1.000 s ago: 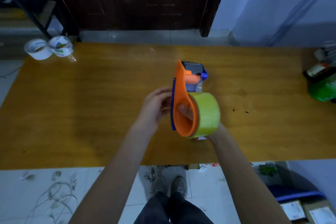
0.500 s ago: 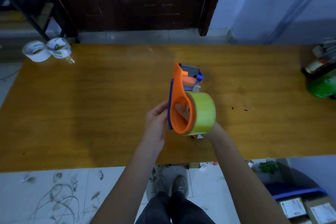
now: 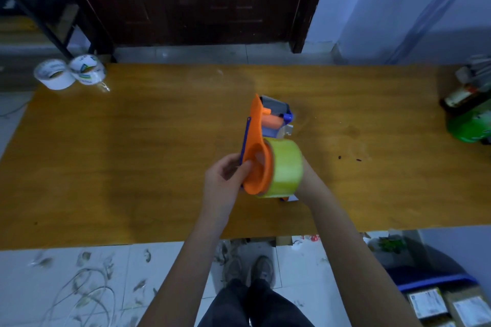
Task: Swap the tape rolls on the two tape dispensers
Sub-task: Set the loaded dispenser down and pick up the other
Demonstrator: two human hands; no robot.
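- The wooden table (image 3: 132,156) stretches across the room.
- Above its middle, the orange tape dispenser (image 3: 256,141) is held up, yellow-green tape roll (image 3: 287,167) mounted.
- Left hand (image 3: 223,180) grips the dispenser's round side plate.
- Right hand (image 3: 309,180) sits mostly hidden behind the roll; I can't tell its grip.
- Two white tape rolls (image 3: 70,73) sit at the far left corner.

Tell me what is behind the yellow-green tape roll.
Behind the yellow-green tape roll is the right hand, mostly covered; only its wrist and edge show. Its fingers and grip are hidden by the orange dispenser.
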